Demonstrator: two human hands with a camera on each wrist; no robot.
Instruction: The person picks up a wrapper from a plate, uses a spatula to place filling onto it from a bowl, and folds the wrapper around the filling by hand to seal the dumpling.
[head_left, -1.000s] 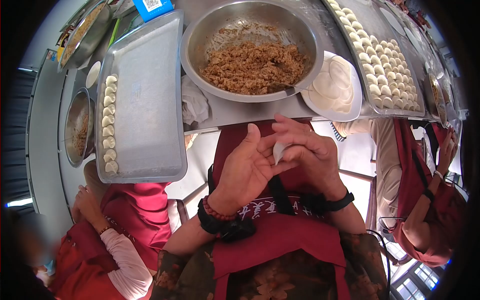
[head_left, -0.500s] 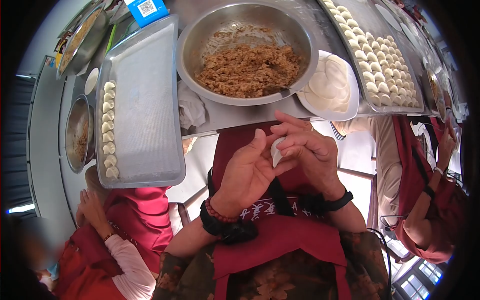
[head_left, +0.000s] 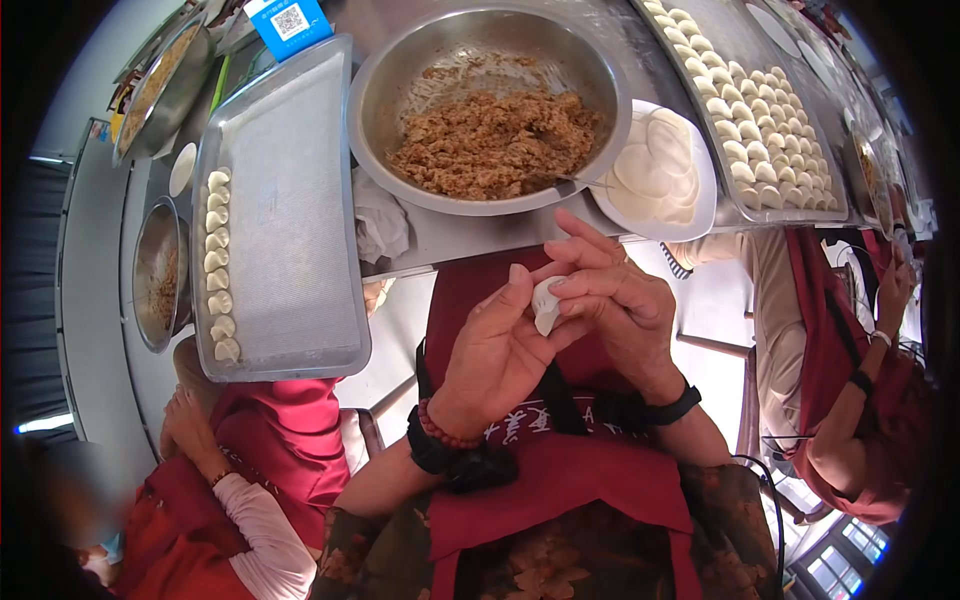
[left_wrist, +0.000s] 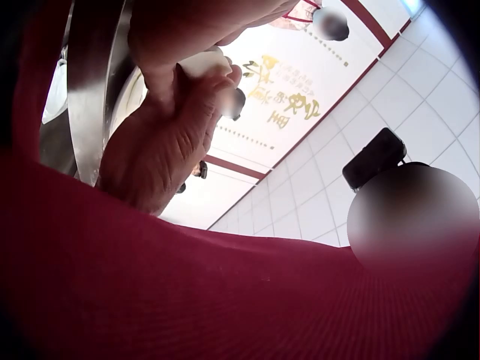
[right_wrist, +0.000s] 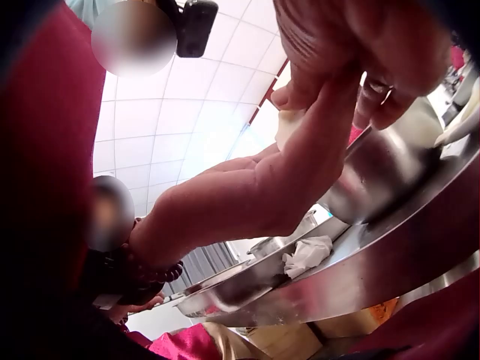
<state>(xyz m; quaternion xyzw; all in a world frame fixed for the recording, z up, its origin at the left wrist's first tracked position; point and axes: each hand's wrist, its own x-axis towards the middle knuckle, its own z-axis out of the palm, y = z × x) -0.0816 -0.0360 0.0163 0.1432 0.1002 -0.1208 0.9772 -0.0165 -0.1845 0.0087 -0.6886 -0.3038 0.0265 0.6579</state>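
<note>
In the head view, a small white dumpling [head_left: 546,304] is held between both hands in front of the apron, below the table's edge. My left hand [head_left: 492,345] cups it from the left, thumb against its side and fingers behind it. My right hand [head_left: 628,315] pinches its right side between thumb and fingers, with the index finger raised. The left wrist view shows the pale dumpling [left_wrist: 204,64] between the hands. Mostly covered by fingers, the dumpling [right_wrist: 288,124] shows only a sliver in the right wrist view.
A steel bowl [head_left: 385,150] of meat filling with a utensil stands ahead. Right of it lies a plate [head_left: 708,215] of round wrappers. A tray [head_left: 285,250] bears a row of dumplings at left; a fuller tray [head_left: 745,205] stands at right. People sit on both sides.
The dumpling has turned in the fingers and shows more of its folded side. My left thumb has come in against it. The head view has shifted slightly.
</note>
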